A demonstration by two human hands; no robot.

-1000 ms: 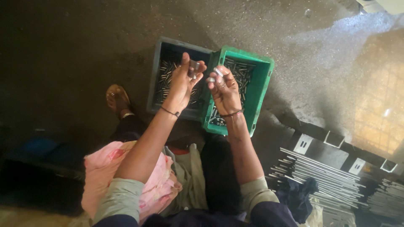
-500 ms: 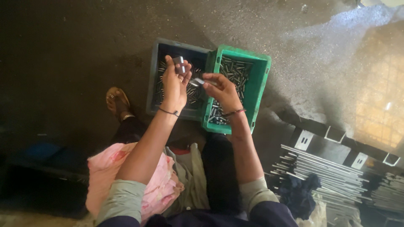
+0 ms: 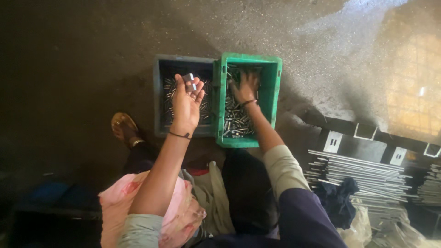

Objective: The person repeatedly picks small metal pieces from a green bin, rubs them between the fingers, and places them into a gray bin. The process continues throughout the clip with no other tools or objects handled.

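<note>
Down in the green crate (image 3: 275,92), her right hand (image 3: 245,87) has dropped from mid-air onto the metal pins (image 3: 234,121), fingers spread; the left hand (image 3: 186,98) still pinches a small metal block (image 3: 189,81) over the grey crate (image 3: 158,101).

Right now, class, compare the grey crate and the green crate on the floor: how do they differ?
The green crate is bright green; the grey crate is dull dark grey. The green crate looks taller-walled than the grey one. The right hand reaches into the green crate, while the left hand holds a small metal piece above the grey crate. Both stand side by side and hold small metal parts.
</note>
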